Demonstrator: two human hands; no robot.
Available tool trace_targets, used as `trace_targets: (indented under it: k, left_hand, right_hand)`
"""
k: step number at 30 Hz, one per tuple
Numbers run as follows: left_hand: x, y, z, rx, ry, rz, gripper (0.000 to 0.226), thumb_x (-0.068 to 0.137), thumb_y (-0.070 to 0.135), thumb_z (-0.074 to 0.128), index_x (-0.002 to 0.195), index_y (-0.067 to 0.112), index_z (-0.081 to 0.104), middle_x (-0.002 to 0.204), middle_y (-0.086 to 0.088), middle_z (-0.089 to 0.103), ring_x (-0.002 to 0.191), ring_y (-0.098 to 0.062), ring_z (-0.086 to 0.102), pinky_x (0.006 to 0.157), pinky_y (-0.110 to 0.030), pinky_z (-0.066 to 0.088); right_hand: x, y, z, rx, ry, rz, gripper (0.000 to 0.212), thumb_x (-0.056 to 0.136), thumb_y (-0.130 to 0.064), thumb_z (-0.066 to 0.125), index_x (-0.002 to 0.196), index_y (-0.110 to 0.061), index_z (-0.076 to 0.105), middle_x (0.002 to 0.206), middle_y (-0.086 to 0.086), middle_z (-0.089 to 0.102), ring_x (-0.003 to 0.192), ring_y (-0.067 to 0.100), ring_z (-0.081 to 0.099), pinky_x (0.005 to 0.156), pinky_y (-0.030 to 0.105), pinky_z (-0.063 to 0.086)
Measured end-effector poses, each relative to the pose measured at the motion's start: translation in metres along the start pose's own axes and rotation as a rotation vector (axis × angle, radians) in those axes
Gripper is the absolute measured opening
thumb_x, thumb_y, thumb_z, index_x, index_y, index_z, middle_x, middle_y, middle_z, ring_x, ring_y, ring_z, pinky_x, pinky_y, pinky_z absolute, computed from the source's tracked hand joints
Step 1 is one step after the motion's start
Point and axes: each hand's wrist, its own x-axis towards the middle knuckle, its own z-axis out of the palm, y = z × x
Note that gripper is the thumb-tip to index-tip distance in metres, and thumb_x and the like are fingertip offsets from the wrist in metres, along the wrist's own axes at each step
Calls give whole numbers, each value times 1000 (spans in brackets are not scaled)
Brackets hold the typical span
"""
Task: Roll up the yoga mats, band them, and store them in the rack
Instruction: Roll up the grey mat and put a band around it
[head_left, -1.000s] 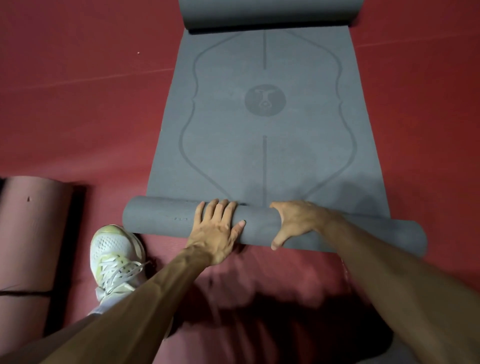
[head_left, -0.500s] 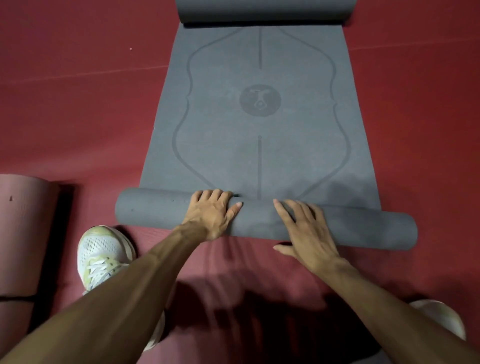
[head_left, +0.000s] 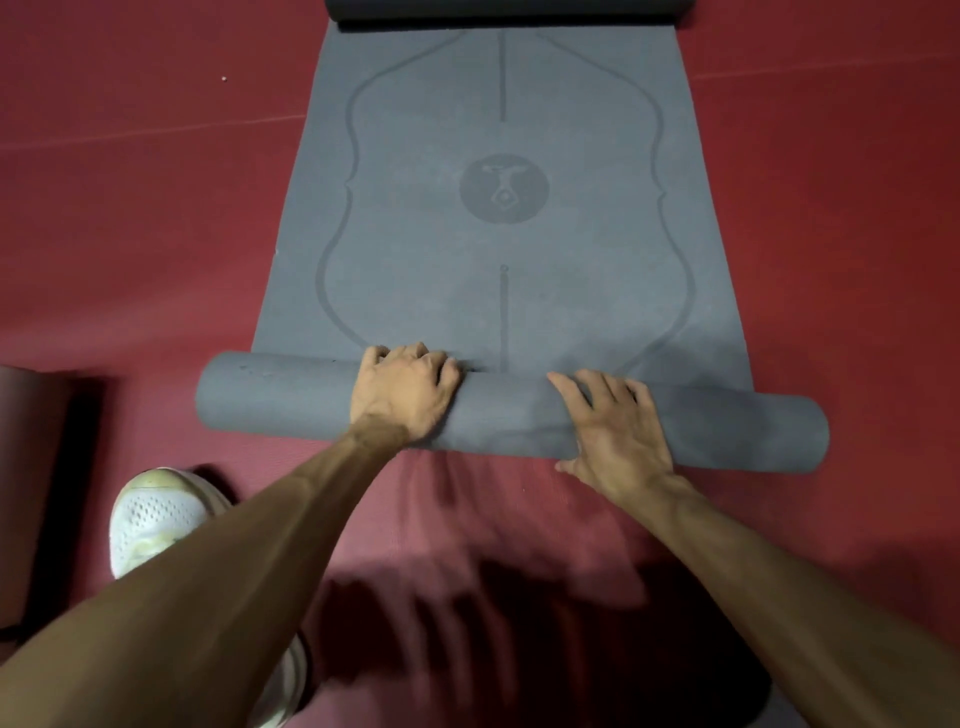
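A red floor (head_left: 130, 260) fills the room. Nearest, at lower left, a white shoe (head_left: 156, 525) stands on it, and a rolled pink mat (head_left: 26, 467) lies at the left edge. Two bare forearms reach forward to a grey mat (head_left: 415, 260), whose near end is wound into a roll (head_left: 275, 389) lying crosswise on the floor. The left hand (head_left: 402, 389) grips the roll from above, its fingers curled over the far side. The right hand (head_left: 618, 431) lies flat on the roll, fingers straight and spread. Beyond them the mat lies flat, printed with a curved outline and a round emblem (head_left: 504, 188). Its far end (head_left: 509, 8) curls up at the top edge.
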Motion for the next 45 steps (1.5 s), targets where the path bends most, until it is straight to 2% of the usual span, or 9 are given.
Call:
trace_targets:
  k: [3,7,13,19,23,28,30,36,45]
  left_hand:
    - [-16,5,6,15,160,-29,54,93,36,13,83,20,64,89,-1,69,88,-24,61,90,-37,29]
    - [-32,1,9,-86,219,25,53,96,36,19,114,16,64,112,-3,66,108,-25,57,103,-42,30]
    - [-72,-12,-4,-83,30,124,78,86,54,3,150,16,28,153,-4,33,145,-24,19,117,-46,8]
    - [-100,-6,-5,-24,-168,93,95,69,63,-17,153,23,2,161,4,6,148,-17,-5,118,-43,-6]
    - [-105,1,7,-61,-265,46,85,81,70,-4,153,25,-2,160,7,0,147,-16,-11,114,-43,-16]
    - [-94,4,7,-98,-306,15,68,97,58,21,152,25,-1,159,6,-1,146,-18,-13,113,-44,-18]
    - [-89,1,6,-105,-300,28,66,97,58,21,152,26,3,159,6,4,147,-17,-9,114,-44,-17]
    - [-50,0,-7,-97,-295,28,63,95,62,21,148,28,22,155,4,20,146,-17,7,117,-42,-1]
    - [-6,0,-14,-92,-237,3,65,95,63,22,148,27,25,159,2,12,148,-16,-1,119,-40,2]
  right_hand:
    - [8,4,-5,5,7,-16,99,37,-39,88,128,-21,54,105,0,60,92,26,60,83,40,43]
    - [18,7,-22,35,-136,-12,93,47,-44,82,132,-29,48,112,-3,59,102,24,57,88,38,38]
    - [30,10,-46,181,-428,6,91,51,-48,81,133,-35,43,122,-3,58,115,21,54,96,34,40]
    - [18,10,-54,333,-764,19,90,52,-43,87,131,-36,45,112,-12,60,104,14,57,87,29,46]
    - [10,12,-51,411,-878,3,91,53,-41,89,132,-32,45,119,-10,59,106,13,57,96,34,48]
    - [5,16,-38,316,-710,-81,99,46,-63,84,132,-30,47,116,-11,46,110,13,45,98,30,42]
    - [-6,18,-34,258,-537,-118,103,51,-66,80,138,-25,45,119,-8,41,111,14,38,99,27,38]
    - [-39,8,-13,175,133,-129,86,55,-64,68,126,-15,58,112,4,57,99,26,61,91,37,39]
    - [-33,-7,-2,58,102,-126,111,51,-48,87,142,-8,38,143,8,47,135,21,40,110,49,26]
